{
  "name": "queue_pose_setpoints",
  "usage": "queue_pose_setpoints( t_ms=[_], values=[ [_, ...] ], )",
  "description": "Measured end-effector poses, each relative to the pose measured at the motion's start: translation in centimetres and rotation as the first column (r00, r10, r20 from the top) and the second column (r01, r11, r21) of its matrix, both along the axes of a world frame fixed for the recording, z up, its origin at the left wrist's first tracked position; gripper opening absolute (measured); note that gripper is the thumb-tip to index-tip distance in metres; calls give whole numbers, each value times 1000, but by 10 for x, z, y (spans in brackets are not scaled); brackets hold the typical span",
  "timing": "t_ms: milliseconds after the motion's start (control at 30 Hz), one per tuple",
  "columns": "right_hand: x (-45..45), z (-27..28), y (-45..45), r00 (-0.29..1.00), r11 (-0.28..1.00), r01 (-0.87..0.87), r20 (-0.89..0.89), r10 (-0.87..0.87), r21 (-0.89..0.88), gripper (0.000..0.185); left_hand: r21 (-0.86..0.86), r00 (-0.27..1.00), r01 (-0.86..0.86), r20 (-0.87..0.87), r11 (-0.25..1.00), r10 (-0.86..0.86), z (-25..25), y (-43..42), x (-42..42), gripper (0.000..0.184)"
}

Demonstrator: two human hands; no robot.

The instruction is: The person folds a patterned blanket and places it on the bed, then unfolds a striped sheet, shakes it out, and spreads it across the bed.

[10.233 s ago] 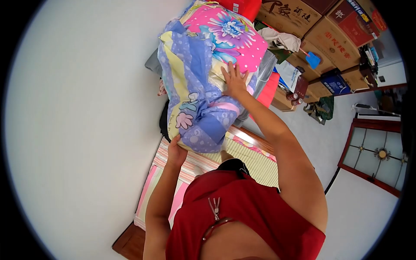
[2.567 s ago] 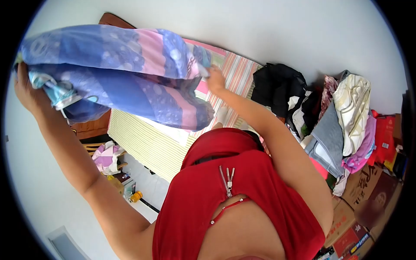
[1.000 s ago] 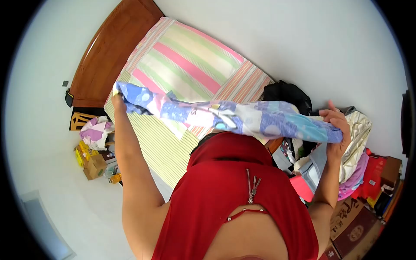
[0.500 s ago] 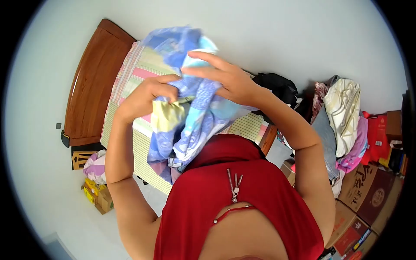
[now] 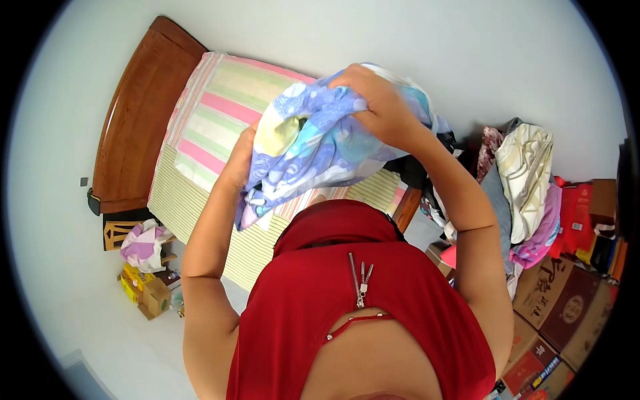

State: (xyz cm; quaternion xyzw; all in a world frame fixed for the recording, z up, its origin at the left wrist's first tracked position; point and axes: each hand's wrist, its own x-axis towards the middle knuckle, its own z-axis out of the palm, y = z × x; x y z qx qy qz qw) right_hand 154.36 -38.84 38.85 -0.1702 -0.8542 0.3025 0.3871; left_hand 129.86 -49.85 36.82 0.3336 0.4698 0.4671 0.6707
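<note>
A bunched, soft cloth (image 5: 320, 143) in blue, white and pale yellow print hangs between my two hands above the bed. My left hand (image 5: 244, 159) grips its left edge, with the fingers partly hidden behind the fabric. At the upper right, my right hand (image 5: 379, 107) is closed around a gathered fold, slightly blurred by motion. The cloth's lower left corner droops toward the bed, and its far right part spreads past my right wrist. Beneath it lies a striped bed sheet (image 5: 223, 110) in pink, green and white.
A brown wooden headboard (image 5: 137, 120) stands at the left. Draped clothes (image 5: 527, 180) pile up at the right, beside a red bag (image 5: 572, 217) and stacked cardboard boxes (image 5: 567, 303). On the floor at the lower left is a yellow carton (image 5: 137, 283).
The cloth has swung from the upper left to the right and spread out. My right hand has moved right and its fingers have closed on the fabric. My left hand has shifted slightly right.
</note>
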Motion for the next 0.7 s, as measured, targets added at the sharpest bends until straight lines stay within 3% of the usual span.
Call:
queue_pose_setpoints(
  t_ms=[100, 233, 267, 367, 433, 500, 600, 633, 700],
  values=[
    [-5, 4, -2, 999, 999, 31, 20, -31, -12, 27, 313, 869, 290, -482, 905, -112, 9, 2, 14, 79],
    [-8, 7, -6, 986, 999, 25, 164, -29, 21, 34, 425, 836, 287, -549, 858, -8, 29, 16, 48, 77],
    [-12, 3, -7, 987, 999, 44, 155, -49, 32, 37, 545, 748, 316, -647, 776, 149, 29, 21, 52, 63],
    [-24, -10, -9, 983, 990, 132, 126, -137, 50, 46, 547, 728, 301, -660, 781, 182, 30, 32, 44, 59],
    [-32, -12, -10, 967, 973, 227, 110, -231, 45, 52, 612, 667, 342, -693, 714, 275, 27, 37, 42, 59],
    [-35, 7, -11, 942, 963, 258, 201, -268, 76, 49, 622, 583, 451, -748, 641, 316, 22, 45, 32, 59],
    [-44, 30, -1, 907, 963, 211, 335, -257, 168, 40, 725, 535, 512, -689, 461, 490, 24, 53, 21, 60],
    [-48, 34, 5, 894, 963, 178, 376, -245, 203, 36, 711, 523, 485, -703, 509, 483, 24, 54, 15, 59],
    [-66, 19, 21, 927, 950, 159, 290, -237, 267, 29, 676, 501, 428, -730, 600, 465, 25, 53, -5, 61]
  ],
)
